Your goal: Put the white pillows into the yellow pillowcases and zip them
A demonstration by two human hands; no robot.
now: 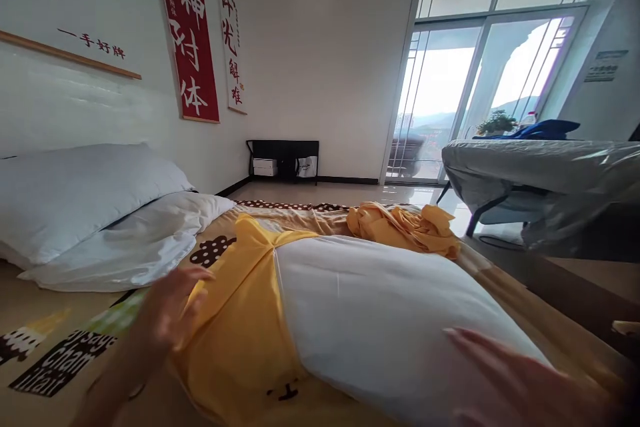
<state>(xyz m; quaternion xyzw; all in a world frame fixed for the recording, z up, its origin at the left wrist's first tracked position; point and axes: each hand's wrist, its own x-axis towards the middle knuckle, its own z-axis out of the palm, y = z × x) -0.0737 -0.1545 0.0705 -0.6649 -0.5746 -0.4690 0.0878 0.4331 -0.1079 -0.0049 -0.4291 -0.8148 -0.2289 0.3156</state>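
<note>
A white pillow (380, 320) lies on the bed in front of me, its left end partly inside a yellow pillowcase (240, 320). My left hand (167, 310) rests on the left edge of the yellow pillowcase, fingers spread and blurred. My right hand (505, 380) lies flat on the lower right of the white pillow, fingers extended. Neither hand clearly grips anything.
Two white pillows (90, 213) are stacked at the left by the wall. A crumpled yellow cloth (405, 227) lies at the far end of the patterned bedsheet (55, 360). A covered grey table (540, 180) stands right, and a black shelf (283, 160) sits by the far wall.
</note>
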